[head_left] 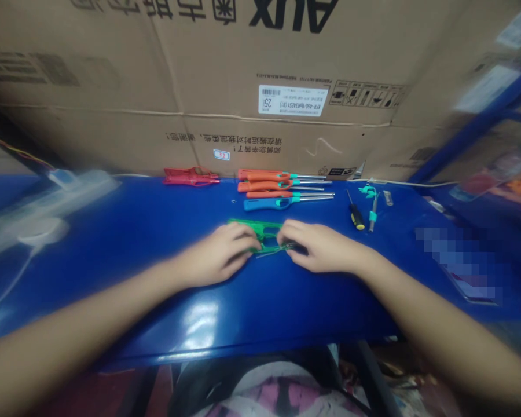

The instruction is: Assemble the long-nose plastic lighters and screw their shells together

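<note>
A green plastic lighter casing (260, 230) lies on the blue table (156, 231) in the middle. My left hand (219, 253) grips its left part with curled fingers. My right hand (319, 246) pinches its right end, where a thin metal rod sticks out. Both hands rest on the table surface. Behind them lie three orange long-nosed lighters (269, 180) and one blue lighter (271, 202) in a row, metal tubes pointing right. A red casing (190, 176) sits at the back left.
A small black-and-yellow screwdriver (355, 215) and teal parts with a metal tube (371, 202) lie at the right. A large cardboard box (260, 81) stands against the table's back edge. White blurred objects (43, 202) sit at the left.
</note>
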A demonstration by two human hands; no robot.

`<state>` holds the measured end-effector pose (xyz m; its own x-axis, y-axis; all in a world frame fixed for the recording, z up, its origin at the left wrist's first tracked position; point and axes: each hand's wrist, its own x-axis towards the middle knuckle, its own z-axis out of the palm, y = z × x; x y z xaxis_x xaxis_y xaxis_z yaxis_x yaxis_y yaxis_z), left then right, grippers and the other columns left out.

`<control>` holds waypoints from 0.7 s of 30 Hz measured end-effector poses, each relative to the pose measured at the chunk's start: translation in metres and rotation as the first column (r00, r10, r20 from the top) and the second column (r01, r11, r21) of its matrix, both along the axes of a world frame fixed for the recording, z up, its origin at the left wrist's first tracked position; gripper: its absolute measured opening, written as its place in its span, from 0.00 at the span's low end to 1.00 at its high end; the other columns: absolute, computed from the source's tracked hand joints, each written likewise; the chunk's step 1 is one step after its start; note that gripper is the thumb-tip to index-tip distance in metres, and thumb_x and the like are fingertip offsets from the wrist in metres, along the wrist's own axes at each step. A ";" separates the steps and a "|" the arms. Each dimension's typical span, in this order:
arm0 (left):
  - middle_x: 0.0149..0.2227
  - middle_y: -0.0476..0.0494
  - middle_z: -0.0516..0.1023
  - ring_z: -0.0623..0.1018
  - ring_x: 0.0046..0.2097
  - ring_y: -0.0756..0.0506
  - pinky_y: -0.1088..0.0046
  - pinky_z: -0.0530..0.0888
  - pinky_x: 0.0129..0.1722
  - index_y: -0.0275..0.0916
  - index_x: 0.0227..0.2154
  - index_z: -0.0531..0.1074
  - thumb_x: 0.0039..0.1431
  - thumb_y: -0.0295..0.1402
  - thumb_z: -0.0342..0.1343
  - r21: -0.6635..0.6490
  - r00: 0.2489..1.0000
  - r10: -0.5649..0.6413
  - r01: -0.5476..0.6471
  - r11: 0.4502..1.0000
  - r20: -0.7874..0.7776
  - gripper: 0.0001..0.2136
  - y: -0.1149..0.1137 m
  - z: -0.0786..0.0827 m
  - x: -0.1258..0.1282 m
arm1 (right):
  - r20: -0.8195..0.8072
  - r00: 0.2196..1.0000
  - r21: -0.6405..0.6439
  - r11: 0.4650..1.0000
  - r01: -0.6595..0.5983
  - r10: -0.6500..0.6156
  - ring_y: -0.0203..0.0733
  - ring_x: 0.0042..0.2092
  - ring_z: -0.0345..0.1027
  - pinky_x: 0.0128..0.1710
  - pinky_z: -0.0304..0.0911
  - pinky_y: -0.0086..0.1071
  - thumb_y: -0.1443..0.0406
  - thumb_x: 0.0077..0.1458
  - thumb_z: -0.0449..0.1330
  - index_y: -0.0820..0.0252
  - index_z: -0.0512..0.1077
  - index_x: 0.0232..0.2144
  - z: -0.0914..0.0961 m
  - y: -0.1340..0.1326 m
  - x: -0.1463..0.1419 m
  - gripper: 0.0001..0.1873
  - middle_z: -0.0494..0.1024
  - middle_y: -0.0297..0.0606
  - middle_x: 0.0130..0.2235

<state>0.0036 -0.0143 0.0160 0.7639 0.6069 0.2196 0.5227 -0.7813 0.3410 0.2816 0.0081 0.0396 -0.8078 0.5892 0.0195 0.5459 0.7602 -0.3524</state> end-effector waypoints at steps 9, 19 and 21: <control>0.52 0.39 0.73 0.72 0.54 0.39 0.58 0.69 0.54 0.42 0.52 0.74 0.69 0.29 0.49 0.050 1.000 -0.021 0.022 0.999 -0.020 0.13 0.001 0.003 0.000 | -0.074 0.997 -0.030 0.999 -0.020 0.017 0.40 0.42 0.70 0.41 0.65 0.33 0.67 0.62 0.57 0.55 0.72 0.46 0.000 0.002 0.002 0.10 0.73 0.38 0.47; 0.53 0.38 0.74 0.72 0.54 0.39 0.57 0.70 0.54 0.42 0.52 0.74 0.70 0.30 0.49 0.049 1.000 -0.018 0.019 0.999 -0.021 0.13 0.001 0.003 0.000 | -0.100 0.994 -0.046 0.998 -0.036 0.032 0.41 0.42 0.70 0.41 0.65 0.33 0.67 0.61 0.59 0.56 0.73 0.47 0.002 0.002 0.003 0.12 0.74 0.39 0.47; 0.53 0.38 0.74 0.72 0.54 0.39 0.57 0.70 0.54 0.42 0.52 0.74 0.69 0.29 0.49 0.054 1.000 -0.022 0.023 0.998 -0.017 0.13 0.001 0.003 -0.001 | -0.117 0.993 -0.055 0.998 -0.042 0.036 0.41 0.42 0.70 0.41 0.66 0.33 0.67 0.61 0.59 0.56 0.73 0.47 0.002 0.003 0.004 0.12 0.74 0.39 0.46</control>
